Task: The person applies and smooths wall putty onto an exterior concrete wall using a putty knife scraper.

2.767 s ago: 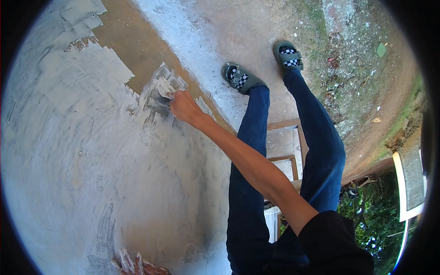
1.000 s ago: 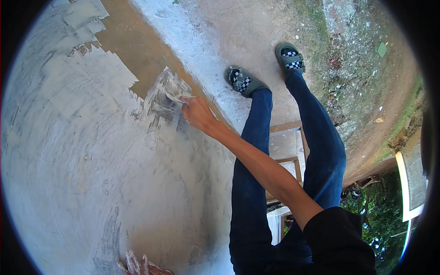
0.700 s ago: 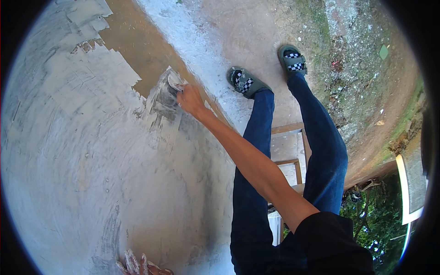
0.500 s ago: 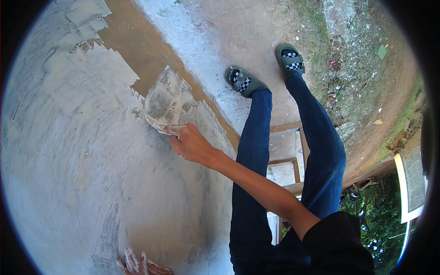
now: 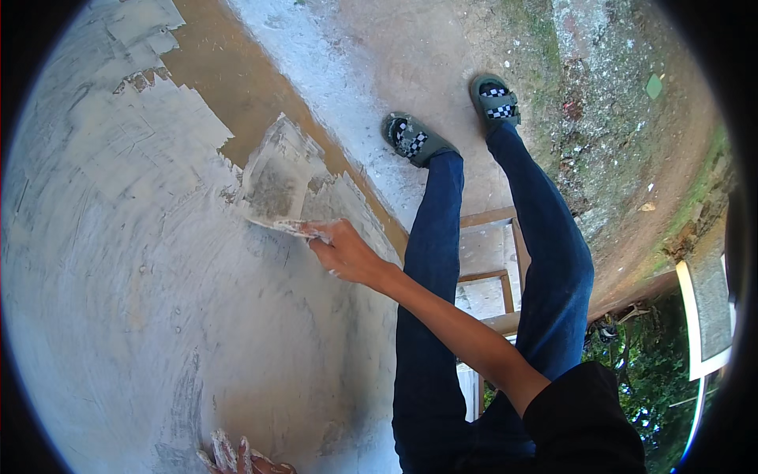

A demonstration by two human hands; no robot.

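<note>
The right hand (image 5: 347,254) grips a wide trowel (image 5: 276,180) flat on the wall (image 5: 118,261), spreading white putty at the edge of the brown bare patch (image 5: 237,79). I think that patch needs covering next. The left hand (image 5: 237,460) is cut off; I cannot tell its grip

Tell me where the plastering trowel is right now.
In the head view, left of centre: the trowel lies flat against the plastered wall, held by the right hand, just below the bare brown strip.
</note>
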